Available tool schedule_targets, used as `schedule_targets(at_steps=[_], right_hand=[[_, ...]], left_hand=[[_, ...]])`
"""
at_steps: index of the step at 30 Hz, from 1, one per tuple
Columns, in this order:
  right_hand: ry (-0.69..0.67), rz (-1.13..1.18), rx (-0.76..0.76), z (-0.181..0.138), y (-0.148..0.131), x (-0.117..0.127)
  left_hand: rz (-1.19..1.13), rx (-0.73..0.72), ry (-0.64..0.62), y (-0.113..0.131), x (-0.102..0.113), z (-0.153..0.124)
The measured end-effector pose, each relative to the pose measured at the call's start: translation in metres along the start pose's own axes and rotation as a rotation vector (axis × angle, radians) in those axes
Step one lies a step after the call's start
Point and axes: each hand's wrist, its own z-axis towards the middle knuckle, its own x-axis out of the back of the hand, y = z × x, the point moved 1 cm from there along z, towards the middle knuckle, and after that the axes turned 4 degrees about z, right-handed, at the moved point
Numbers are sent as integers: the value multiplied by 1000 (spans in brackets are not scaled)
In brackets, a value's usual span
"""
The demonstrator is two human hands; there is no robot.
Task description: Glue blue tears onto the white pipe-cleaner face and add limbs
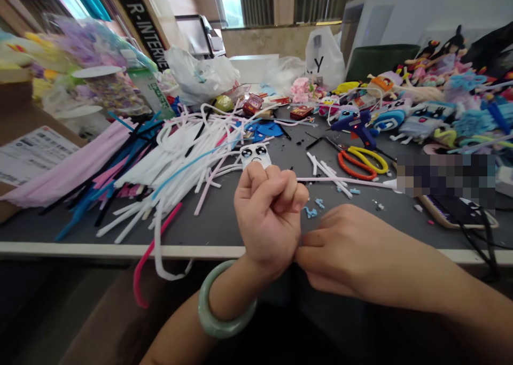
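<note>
My left hand [270, 215] is closed in a fist, palm side toward me, with a green bangle [206, 306] on its wrist. Just beyond the curled fingers shows a white piece with big dark eyes and a frown [255, 154]; whether the fist grips it cannot be made out. A pale pink pipe cleaner [340, 180] runs rightward from beside this fist over the table. My right hand [340, 247] is closed too, back of the hand up, its fingertips against the heel of my left hand. What it pinches, if anything, is hidden.
White pipe cleaners [180, 156] pile up on the left, beside pink bundles [76, 162]. Scissors [360, 162] and a blue glue gun [355, 127] lie to the right, before several plush-like figures [428, 116]. A phone [452, 212] lies near the table edge [100, 250].
</note>
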Motion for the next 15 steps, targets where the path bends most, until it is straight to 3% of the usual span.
schedule_targets(at_steps=[4, 9, 11, 15], right_hand=[[-104, 24, -56, 4, 1, -2], [-61, 11, -50, 4, 3, -4], [73, 5, -33, 2, 3, -2], [499, 79, -110, -4, 2, 6]], left_hand=[[-34, 33, 3, 1, 0, -1], [-47, 47, 23, 2, 3, 0], [-48, 48, 29, 2, 4, 0], [-38, 30, 23, 1, 6, -1]])
